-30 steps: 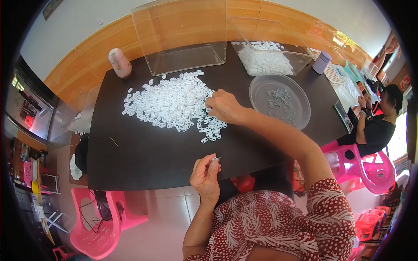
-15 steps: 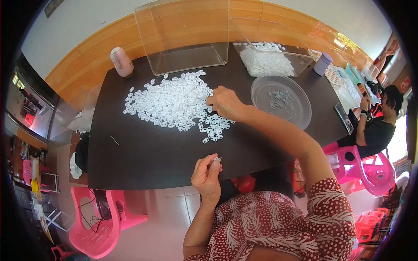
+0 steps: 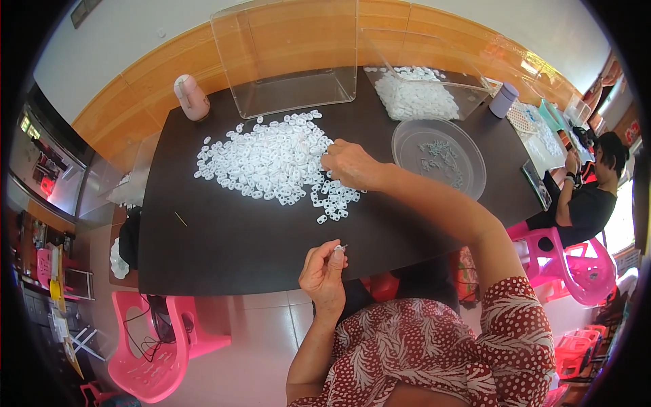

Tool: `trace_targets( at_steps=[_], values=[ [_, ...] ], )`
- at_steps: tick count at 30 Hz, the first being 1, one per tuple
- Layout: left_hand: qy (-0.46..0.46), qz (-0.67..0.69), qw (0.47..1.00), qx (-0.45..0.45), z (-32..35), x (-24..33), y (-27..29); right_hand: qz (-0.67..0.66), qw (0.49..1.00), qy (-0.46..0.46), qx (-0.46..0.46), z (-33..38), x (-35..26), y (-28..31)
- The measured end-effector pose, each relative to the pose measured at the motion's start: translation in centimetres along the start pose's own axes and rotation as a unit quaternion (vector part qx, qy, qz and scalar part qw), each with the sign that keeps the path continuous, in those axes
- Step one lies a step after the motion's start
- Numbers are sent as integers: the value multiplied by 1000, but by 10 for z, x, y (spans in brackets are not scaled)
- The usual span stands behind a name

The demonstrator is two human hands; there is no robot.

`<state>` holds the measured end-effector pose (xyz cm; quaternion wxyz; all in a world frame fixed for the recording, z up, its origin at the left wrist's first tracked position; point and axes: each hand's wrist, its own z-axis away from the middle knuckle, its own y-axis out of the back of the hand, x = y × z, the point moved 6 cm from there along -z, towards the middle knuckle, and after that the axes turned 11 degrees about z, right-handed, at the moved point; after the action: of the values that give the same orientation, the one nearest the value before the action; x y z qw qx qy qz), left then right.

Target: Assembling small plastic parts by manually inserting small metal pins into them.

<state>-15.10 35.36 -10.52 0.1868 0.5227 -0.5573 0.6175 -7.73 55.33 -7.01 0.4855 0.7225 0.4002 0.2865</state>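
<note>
Dark surface [image 3: 224, 258], orange-panelled wall [image 3: 291, 41] beyond far edge; wide stretch from heap of white pieces [image 3: 264, 159], left of centre, to near edge. Left hand [image 3: 321, 277] there, fingers pinching small white piece [image 3: 338, 249]; right hand [image 3: 354, 166] at heap's right side, finger closure hidden.

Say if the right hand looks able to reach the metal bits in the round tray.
Probably yes: the right hand is near the round tray, and nothing seems to cover the metal bits.

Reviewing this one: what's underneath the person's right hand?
White two-holed plastic pieces show along the left and lower edges of the right hand, on the dark tabletop. What lies directly beneath the hand is covered, so any held piece there cannot be confirmed.
</note>
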Motion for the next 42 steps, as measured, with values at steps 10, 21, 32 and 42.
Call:
trace_targets(
  at_steps=[10, 21, 32, 42],
  values=[
    [5, 5, 1000, -1, 2, 0, 1, -162, 981, -106, 19, 10, 6, 32],
    [46, 39, 998, 24, 1, 5, -2, -619, 722, -291, -104, 88, -44, 51],
    [74, 132, 988, 34, 10, 5, -30, -581, 736, -346, -19, 116, -78, 45],
    [80, 142, 985, 63, 17, 4, -27, -573, 753, -314, 73, 127, -94, 50]
  ],
)
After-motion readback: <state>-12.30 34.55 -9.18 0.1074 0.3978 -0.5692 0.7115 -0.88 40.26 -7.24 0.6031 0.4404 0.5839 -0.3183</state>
